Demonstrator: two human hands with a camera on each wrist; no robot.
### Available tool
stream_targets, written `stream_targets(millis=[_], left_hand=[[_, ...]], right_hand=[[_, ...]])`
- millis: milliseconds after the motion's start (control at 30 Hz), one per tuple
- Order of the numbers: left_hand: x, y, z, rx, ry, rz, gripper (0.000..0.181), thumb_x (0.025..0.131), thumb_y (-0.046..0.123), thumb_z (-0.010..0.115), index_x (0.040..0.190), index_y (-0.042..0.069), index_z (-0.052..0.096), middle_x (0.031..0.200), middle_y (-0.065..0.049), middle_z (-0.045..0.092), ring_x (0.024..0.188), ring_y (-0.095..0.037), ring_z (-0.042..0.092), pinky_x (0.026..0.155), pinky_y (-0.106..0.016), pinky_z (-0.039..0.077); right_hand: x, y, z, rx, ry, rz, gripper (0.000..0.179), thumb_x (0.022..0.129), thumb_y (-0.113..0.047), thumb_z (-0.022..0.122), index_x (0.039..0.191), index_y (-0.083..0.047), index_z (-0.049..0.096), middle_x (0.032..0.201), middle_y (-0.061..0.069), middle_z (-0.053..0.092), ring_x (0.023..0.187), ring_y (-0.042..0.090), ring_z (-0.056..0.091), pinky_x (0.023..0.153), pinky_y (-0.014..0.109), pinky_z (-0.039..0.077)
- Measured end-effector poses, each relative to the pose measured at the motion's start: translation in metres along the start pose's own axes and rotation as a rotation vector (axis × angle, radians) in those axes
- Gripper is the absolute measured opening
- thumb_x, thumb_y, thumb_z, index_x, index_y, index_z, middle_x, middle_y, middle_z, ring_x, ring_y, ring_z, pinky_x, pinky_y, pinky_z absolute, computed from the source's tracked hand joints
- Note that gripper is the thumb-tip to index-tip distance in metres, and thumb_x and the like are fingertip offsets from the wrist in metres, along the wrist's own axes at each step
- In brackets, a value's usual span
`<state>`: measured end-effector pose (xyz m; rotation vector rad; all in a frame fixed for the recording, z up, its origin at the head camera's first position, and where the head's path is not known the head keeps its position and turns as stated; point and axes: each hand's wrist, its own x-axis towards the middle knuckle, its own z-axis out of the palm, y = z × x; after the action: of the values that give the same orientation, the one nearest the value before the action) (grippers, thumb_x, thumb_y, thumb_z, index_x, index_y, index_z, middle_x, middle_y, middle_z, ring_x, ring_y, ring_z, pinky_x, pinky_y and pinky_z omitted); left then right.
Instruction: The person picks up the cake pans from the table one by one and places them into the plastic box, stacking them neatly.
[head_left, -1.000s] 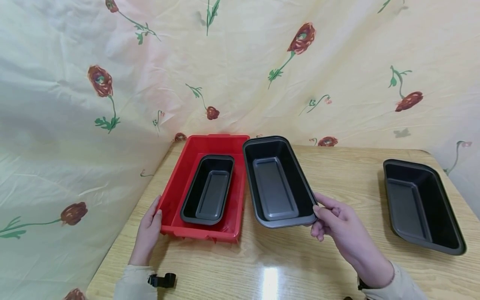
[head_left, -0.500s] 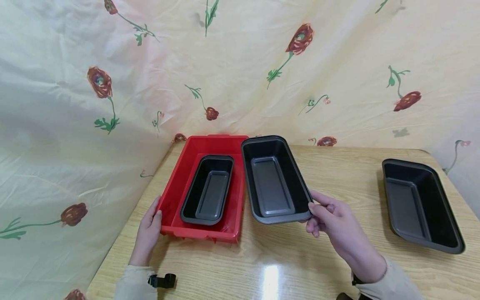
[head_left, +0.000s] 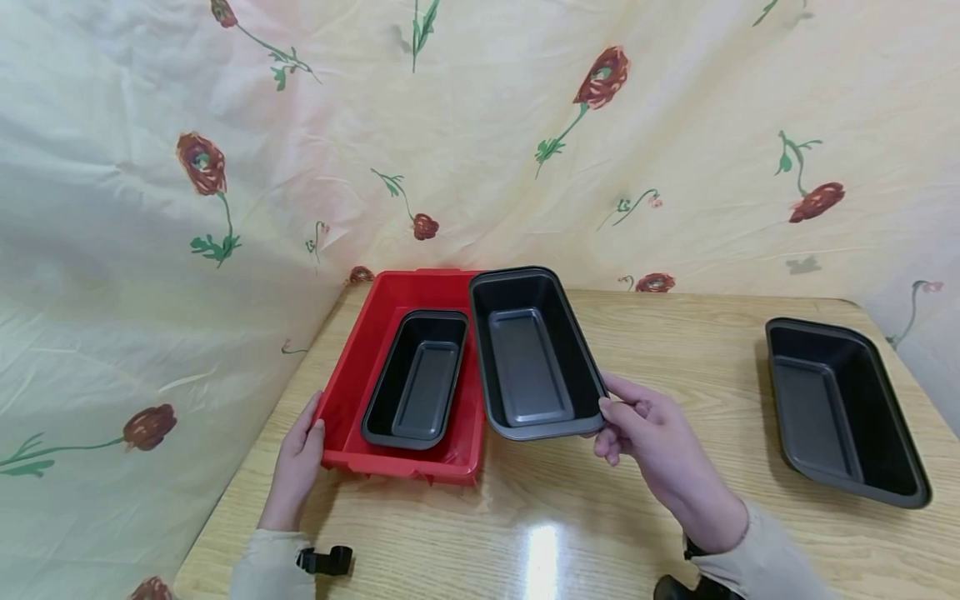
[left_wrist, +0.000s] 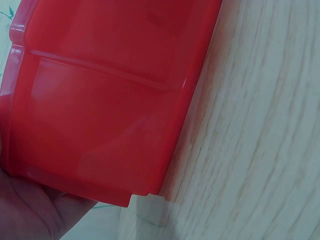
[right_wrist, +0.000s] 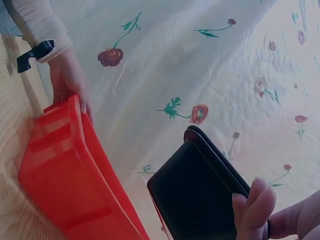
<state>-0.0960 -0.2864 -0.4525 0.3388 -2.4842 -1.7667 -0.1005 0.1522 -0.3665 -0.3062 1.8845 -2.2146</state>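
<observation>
My right hand (head_left: 652,442) pinches the near right corner of a black loaf pan (head_left: 528,367), thumb on the rim and fingers beneath. The pan is held raised, its far left side overlapping the right wall of a red plastic bin (head_left: 348,392) in the head view. Inside that bin lies a second, smaller-looking loaf pan (head_left: 427,387). At the bin's near left corner, my left hand (head_left: 296,454) grips the rim. The left wrist view shows the bin's outer wall (left_wrist: 100,115) close up, with part of the left hand (left_wrist: 30,210) under its edge.
A third black loaf pan (head_left: 840,417) rests on the right side of the wooden table (head_left: 697,342). Behind and to the left hangs a cream floral cloth (head_left: 480,125). A black strap with a camera (head_left: 326,560) is on the left wrist.
The right hand has carried its loaf pan leftward and slightly away, so it now overlaps the bin's right wall in view. The left hand and the bin have stayed put.
</observation>
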Motion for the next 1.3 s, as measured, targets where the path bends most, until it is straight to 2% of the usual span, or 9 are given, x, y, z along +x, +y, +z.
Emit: stream_targets(millis=[300,467,733,1033,1300], left_hand=[[0.000,-0.001,-0.001,0.001,0.003,0.021,0.051,0.107,0.017,0.033,0.157,0.018,0.023,0.157,-0.011,0.027,0.138,-0.031,0.033,0.108,-0.046,0.034],[0.000,-0.001,0.000,0.003,0.005,0.011,0.051,0.107,0.018,0.033,0.157,0.019,0.023,0.157,-0.011,0.027,0.138,-0.031,0.033,0.108,-0.046,0.035],[0.000,-0.001,0.000,-0.006,-0.002,0.006,0.051,0.107,0.018,0.034,0.156,0.023,0.023,0.157,-0.010,0.028,0.138,-0.031,0.033,0.107,-0.045,0.036],[0.000,0.000,0.000,-0.011,-0.003,-0.021,0.051,0.107,0.019,0.033,0.157,0.025,0.022,0.158,-0.010,0.027,0.137,-0.033,0.034,0.104,-0.047,0.040],[0.000,0.000,0.000,-0.014,-0.004,-0.008,0.052,0.107,0.018,0.033,0.157,0.025,0.022,0.157,-0.010,0.027,0.137,-0.032,0.034,0.104,-0.047,0.039]], right_hand=[[0.006,0.001,0.008,-0.011,0.006,0.026,0.051,0.103,-0.007,0.045,0.146,0.014,0.028,0.083,0.005,0.071,0.057,0.008,0.062,0.051,0.020,0.050],[0.008,0.001,0.013,-0.018,0.022,0.041,0.051,0.102,-0.005,0.043,0.146,0.016,0.025,0.083,0.004,0.070,0.057,0.008,0.061,0.051,0.019,0.050],[0.011,0.006,0.021,-0.010,-0.004,0.041,0.051,0.102,-0.005,0.043,0.146,0.015,0.027,0.078,0.005,0.069,0.057,0.008,0.062,0.052,0.020,0.050],[0.017,0.012,0.031,0.016,0.004,0.058,0.048,0.102,-0.005,0.044,0.146,0.009,0.034,0.087,0.008,0.070,0.059,0.009,0.062,0.053,0.020,0.051],[0.024,0.019,0.047,0.059,0.013,0.095,0.049,0.100,-0.003,0.044,0.146,0.010,0.032,0.075,0.006,0.067,0.057,0.009,0.061,0.053,0.020,0.050]])
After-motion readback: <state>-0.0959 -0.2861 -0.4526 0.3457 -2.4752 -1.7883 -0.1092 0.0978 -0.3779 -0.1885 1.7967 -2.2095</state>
